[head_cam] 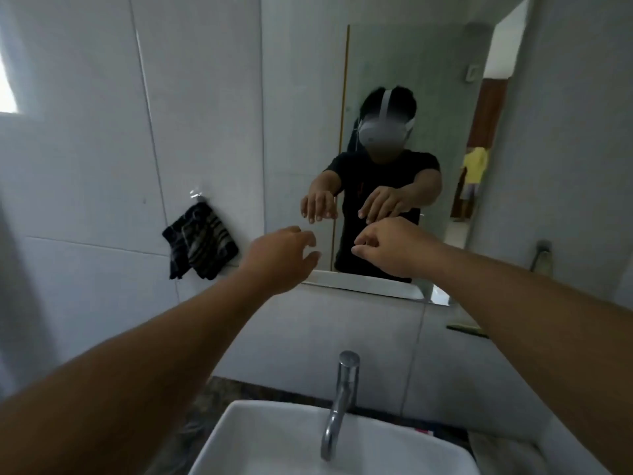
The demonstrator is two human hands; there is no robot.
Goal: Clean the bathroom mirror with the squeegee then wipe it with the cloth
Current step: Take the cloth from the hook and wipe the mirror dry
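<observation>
Reaching: 2 empty hands (left hand [279, 257], right hand [394, 246]) before mirror [394, 63]

Pale grey tiled walls [85, 132] enclose a dim bathroom, daylight entering at a window [7, 87] (upper left). A chrome tap [342, 399] stands over a white basin [260, 440] set on a dark speckled counter [191, 423].

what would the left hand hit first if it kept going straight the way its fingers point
Most likely the mirror, low down near its bottom edge. The left hand is empty, fingers spread toward the glass, with nothing visible between. The striped cloth hangs off to its left, out of that line. Depth is hard to judge.
</observation>
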